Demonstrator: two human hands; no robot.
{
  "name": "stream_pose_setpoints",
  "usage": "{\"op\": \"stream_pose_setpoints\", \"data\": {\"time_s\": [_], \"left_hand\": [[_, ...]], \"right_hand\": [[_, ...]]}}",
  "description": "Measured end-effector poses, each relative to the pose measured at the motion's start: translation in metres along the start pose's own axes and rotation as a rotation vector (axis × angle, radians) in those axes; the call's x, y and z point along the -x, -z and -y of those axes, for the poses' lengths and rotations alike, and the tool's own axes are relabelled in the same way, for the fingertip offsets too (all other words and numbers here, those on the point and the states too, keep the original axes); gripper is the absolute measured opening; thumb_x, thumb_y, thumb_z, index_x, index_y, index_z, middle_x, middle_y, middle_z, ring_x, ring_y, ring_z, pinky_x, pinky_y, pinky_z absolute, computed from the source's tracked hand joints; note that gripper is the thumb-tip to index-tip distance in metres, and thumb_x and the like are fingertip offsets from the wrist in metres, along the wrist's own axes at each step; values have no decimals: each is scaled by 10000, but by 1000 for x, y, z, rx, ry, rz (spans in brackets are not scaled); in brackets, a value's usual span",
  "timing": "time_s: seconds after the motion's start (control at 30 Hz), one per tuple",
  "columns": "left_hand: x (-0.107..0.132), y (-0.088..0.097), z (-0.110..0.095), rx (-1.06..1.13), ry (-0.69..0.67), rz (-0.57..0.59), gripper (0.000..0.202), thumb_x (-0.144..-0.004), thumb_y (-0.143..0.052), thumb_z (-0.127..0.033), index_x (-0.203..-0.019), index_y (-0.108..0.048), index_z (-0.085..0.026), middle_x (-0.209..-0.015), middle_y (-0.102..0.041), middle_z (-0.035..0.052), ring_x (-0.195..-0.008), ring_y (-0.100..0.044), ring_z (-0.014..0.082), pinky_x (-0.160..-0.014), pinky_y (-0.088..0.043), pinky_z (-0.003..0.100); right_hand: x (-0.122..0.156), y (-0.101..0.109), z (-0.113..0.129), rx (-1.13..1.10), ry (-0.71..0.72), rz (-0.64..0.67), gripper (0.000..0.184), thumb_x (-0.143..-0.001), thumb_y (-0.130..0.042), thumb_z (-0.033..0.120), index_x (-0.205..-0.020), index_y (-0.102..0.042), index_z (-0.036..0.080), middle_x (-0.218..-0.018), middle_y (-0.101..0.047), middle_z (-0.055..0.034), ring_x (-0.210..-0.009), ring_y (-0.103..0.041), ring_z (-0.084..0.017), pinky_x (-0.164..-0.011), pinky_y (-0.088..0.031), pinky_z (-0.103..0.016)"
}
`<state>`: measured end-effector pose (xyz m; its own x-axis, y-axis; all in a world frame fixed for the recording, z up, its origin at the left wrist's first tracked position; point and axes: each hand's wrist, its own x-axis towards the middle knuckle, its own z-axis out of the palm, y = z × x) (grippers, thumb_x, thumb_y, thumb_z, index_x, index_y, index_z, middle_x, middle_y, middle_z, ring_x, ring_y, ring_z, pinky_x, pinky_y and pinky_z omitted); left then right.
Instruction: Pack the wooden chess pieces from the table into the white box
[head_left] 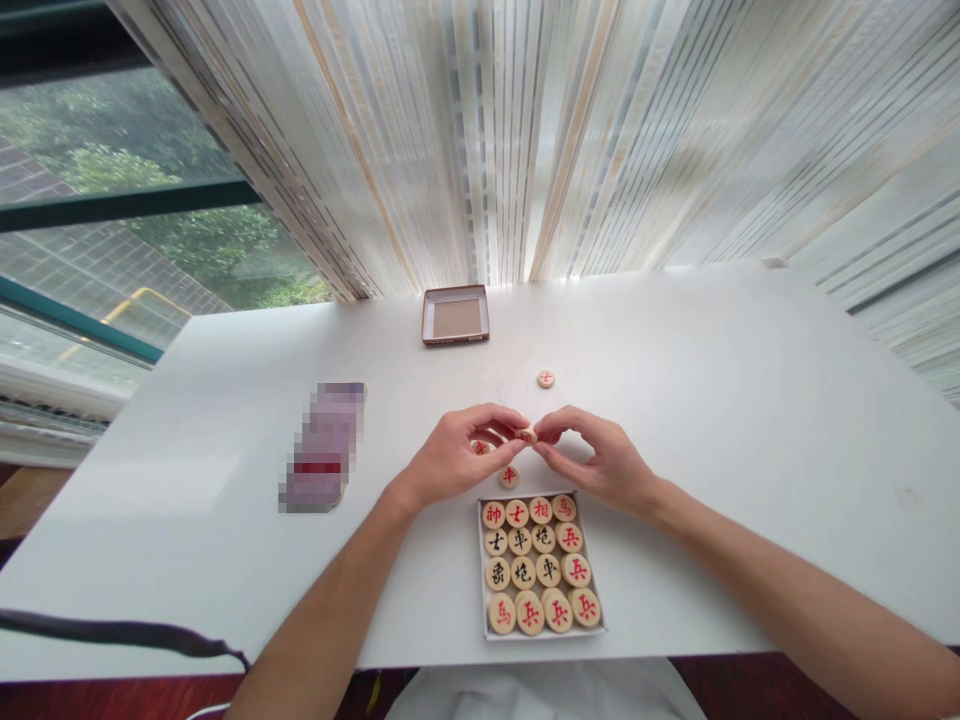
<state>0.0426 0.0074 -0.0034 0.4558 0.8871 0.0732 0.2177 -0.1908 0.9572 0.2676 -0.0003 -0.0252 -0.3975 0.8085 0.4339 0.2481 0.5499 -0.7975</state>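
Between the fingertips of both hands is a round wooden xiangqi piece (pixel 526 436) with a red character, held tilted above the white table. My left hand (pixel 459 452) pinches it from the left, and my right hand (pixel 592 455) grips it from the right. Partly covered by my left hand, another red-marked piece (pixel 481 448) lies on the table. A red piece (pixel 509 477) rests just above the box. Farther off lies one more red piece (pixel 546 379). Below my hands, an open white box (pixel 541 636) holds rows of red and black pieces, some stacked.
The brown-rimmed box lid (pixel 456 316) lies near the table's back edge. A blurred purplish flat object (pixel 324 450) is to the left. Striped curtains (pixel 510 140) hang behind the white table (pixel 720 400), beside a window. A dark strap (pixel 112 632) crosses the lower left.
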Motion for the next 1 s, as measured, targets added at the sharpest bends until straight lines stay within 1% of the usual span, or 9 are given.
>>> {"op": "stream_pose_setpoints", "data": {"time_s": [0.1,0.2,0.37,0.5,0.67,0.83,0.93,1.0], "left_hand": [[0,-1,-1,6,-12,-63,220,-891,-749,-348,-1012,-721,-166,-999,-758,65,-843,-732,162,-801,-637,301],[0,0,0,57,-16,-105,209,-875,-769,-321,-997,-701,-165,-973,-753,59,-875,-746,174,-826,-637,304],[0,4,1,166,-21,-61,177,-908,-733,-267,-1044,-689,-164,-970,-748,66,-924,-755,191,-875,-628,331],[-1,6,2,131,-41,-58,193,-907,-726,-250,-1078,-697,-167,-1026,-740,79,-954,-732,187,-905,-618,344],[-2,5,6,99,-50,-96,262,-862,-766,-237,-1106,-688,-179,-1073,-733,70,-952,-724,175,-868,-624,307],[-1,7,7,84,-3,-88,300,-859,-780,-272,-1130,-700,-170,-1020,-749,65,-885,-736,163,-853,-627,292],[0,8,5,73,19,-77,314,-861,-782,-300,-1139,-713,-169,-1007,-755,64,-886,-739,166,-856,-626,292],[0,8,4,83,31,-83,339,-852,-794,-322,-1146,-716,-171,-1007,-760,68,-897,-740,178,-820,-629,288]], "right_hand": [[0,0,1,13,14,-10,118,-943,-661,234,-1061,-660,238,-944,-744,-38,-817,-697,-177,-763,-609,-343],[0,1,0,35,18,-22,138,-944,-651,223,-1082,-655,238,-929,-737,-39,-808,-696,-178,-759,-609,-341],[0,1,-1,57,4,-49,150,-959,-622,205,-1104,-650,236,-941,-746,-46,-807,-706,-180,-761,-611,-339],[0,1,-2,58,-13,-55,146,-965,-616,203,-1104,-647,236,-937,-748,-50,-810,-709,-183,-760,-611,-344],[1,1,-4,55,-26,-58,171,-962,-620,191,-1128,-643,228,-941,-745,-49,-818,-710,-178,-777,-604,-336],[0,2,-6,75,-35,-78,172,-956,-627,187,-1123,-647,226,-934,-741,-41,-812,-705,-173,-782,-595,-326],[0,3,-7,89,-39,-87,165,-955,-627,192,-1115,-650,226,-936,-741,-40,-807,-704,-173,-778,-591,-321],[0,3,-8,96,-40,-91,162,-957,-625,194,-1114,-651,227,-938,-740,-39,-805,-702,-172,-775,-588,-315]]}}
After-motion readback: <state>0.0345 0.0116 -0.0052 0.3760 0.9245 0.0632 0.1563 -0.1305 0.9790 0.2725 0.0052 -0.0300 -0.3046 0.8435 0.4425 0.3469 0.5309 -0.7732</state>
